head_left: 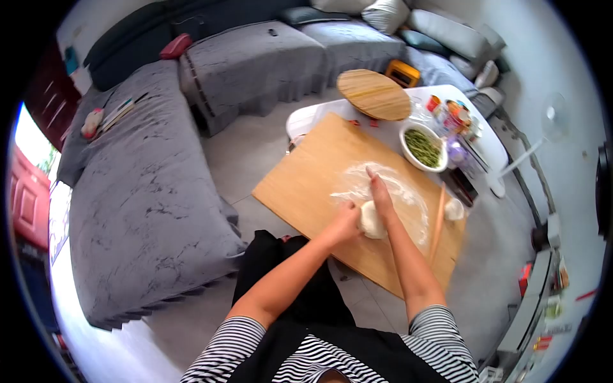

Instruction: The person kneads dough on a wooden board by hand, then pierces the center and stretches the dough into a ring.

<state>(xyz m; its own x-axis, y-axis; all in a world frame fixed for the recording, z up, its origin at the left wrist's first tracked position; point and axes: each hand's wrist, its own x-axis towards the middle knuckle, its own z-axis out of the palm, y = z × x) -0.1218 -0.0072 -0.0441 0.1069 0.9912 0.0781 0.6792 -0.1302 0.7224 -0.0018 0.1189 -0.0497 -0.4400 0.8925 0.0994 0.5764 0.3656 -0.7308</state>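
With right hand (380, 196) open and left hand (345, 222) grip unclear, I risk uneven pressure pushing dough (371, 221) off the near edge of the board (311, 167).

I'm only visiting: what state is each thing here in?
Dough: one rounded lump
Left hand: fingers curled, against the dough
Right hand: fingers extended, against the dough
Wooden board: partly dusted white
Rolling pin: lying down, unheld
White bowl: holding green pieces
Sofa: covered in grey cloth
Fan: upright; spinning or not, unclear
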